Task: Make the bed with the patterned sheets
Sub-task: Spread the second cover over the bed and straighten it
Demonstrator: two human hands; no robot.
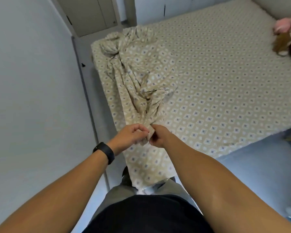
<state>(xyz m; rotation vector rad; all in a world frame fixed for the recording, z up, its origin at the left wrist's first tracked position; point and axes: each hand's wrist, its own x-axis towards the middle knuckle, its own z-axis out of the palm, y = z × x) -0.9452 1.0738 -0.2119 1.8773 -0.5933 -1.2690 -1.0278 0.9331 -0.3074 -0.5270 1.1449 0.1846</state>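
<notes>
We stand at the near corner of a bed in a narrow room, a pale wall close on the left and closed cabinet doors beyond its far end. On the left wrist we wear a black band. Our left hand is curled, its fingers pinching a folded edge of the loose patterned sheet; touching it on the right, our right hand grips the same bunched edge, so both are clenched on cloth. From that grip the loose sheet runs two ways: one end hangs down off the near corner in front of our legs, while the rest lies twisted and rumpled along the left edge of the bed up to the far left corner, where it is heaped. To the right of it, a fitted sheet of the same pattern lies flat and smooth over the mattress, so we judge that step finished. At the far right edge sit a pink thing and a brown thing, too blurred to name. What seems left is the greater part: finding the corners of the loose sheet, shaking it open, spreading it across the bed and squaring its edges.
</notes>
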